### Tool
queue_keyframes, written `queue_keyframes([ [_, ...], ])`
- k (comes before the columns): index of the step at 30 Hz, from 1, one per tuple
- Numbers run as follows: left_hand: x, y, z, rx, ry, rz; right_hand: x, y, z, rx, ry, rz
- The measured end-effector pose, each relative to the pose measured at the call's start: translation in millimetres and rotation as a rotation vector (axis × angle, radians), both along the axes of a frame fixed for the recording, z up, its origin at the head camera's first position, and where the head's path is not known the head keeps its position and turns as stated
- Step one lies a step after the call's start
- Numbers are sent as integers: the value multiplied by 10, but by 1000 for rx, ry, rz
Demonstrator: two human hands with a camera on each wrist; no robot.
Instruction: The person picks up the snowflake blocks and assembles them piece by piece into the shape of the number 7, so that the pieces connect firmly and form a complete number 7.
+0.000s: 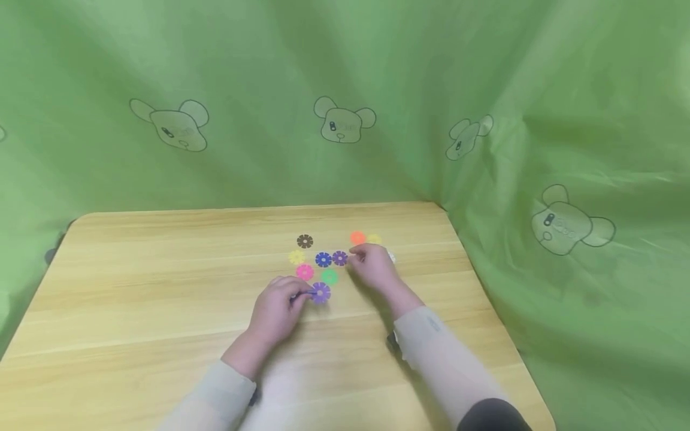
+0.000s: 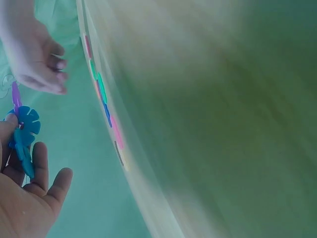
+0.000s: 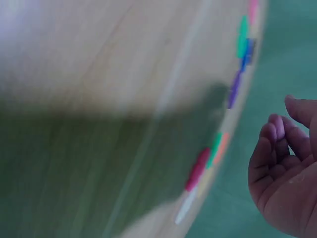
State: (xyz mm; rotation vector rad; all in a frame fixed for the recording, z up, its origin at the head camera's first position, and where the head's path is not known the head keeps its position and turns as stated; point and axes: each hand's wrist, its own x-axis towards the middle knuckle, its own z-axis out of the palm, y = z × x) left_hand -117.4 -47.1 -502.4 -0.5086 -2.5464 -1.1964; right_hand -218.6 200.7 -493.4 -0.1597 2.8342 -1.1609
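My left hand (image 1: 276, 306) pinches a small cluster of joined interlocking discs, held near the front of the loose discs in the head view. A purple disc (image 1: 321, 293) sticks out past its fingertips. Blue notched discs (image 2: 30, 122) sit under the thumb in the left wrist view, slotted together with the purple one. My right hand (image 3: 285, 163) hovers over the right part of the loose discs, its fingers loosely curled and nothing between them. Beside its fingertips lies a dark purple disc (image 1: 339, 258), with a blue disc (image 1: 323, 259) to the left of that.
More discs lie flat on the wooden table (image 1: 135, 311): brown (image 1: 299, 242), yellow (image 1: 296, 257), pink (image 1: 304, 272), green (image 1: 330, 276) and orange (image 1: 357, 238). The right hand partly covers others, including a red one (image 3: 198, 169). A green curtain (image 1: 248, 161) hangs behind the table and along its right side.
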Motion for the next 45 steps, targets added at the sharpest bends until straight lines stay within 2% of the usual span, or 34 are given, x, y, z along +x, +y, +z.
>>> queue_keyframes([
  [8, -2, -1, 18, -13, -30, 1, -186, -92, -203, 210, -25, 5],
  [16, -9, -5, 0, -13, -41, 1, -250, -196, -284, 265, -102, -8],
  [24, 1, -16, 13, -9, -52, -4, -276, -214, -316, 275, -80, -33],
  [30, -15, -39, 16, -15, -60, 6, -249, -230, -278, 248, -87, -41],
  [35, -32, -42, 35, -13, -64, 20, -192, -191, -275, 185, -71, -43],
  [40, -62, -40, 55, -4, -27, 15, -140, -128, -249, 49, -49, -44],
  [45, -93, -39, 73, -8, -27, 20, -67, -91, -136, -65, -28, -40],
])
